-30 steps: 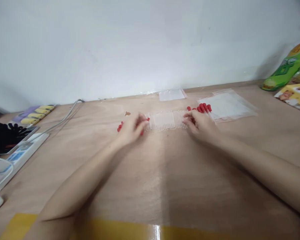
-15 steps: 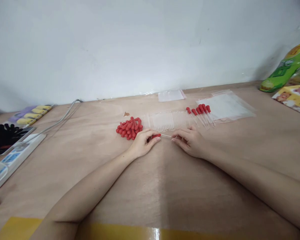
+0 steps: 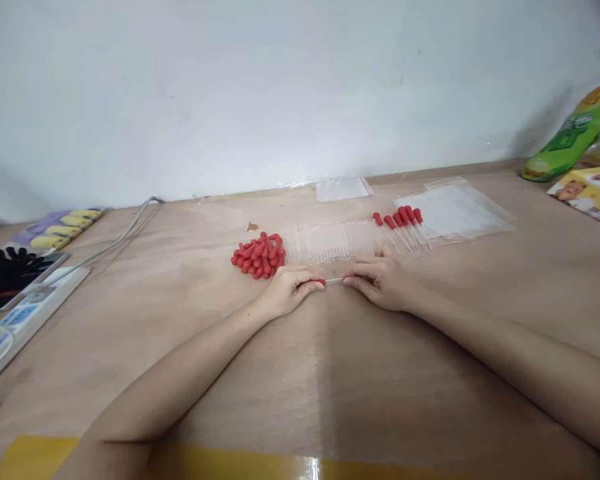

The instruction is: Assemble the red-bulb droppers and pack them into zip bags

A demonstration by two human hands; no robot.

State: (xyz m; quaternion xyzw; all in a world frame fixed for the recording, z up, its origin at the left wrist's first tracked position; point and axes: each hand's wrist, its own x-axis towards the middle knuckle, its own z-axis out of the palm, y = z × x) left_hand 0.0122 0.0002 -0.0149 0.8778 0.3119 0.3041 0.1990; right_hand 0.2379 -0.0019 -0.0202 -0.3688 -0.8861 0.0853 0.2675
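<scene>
Where a heap of red bulbs lies on the wooden table, the left hand, just beside it, pinches one red bulb. A single clear tube runs from its end into the fingertip grip of the right hand, before a row of loose tubes. Farther right lie bulb-topped tubes, by plastic bags.

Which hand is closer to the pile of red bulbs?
Left. The left hand is just beside the pile of red bulbs, at its near right side; the right hand is farther off to the right, pinching a thin clear tube.
</scene>
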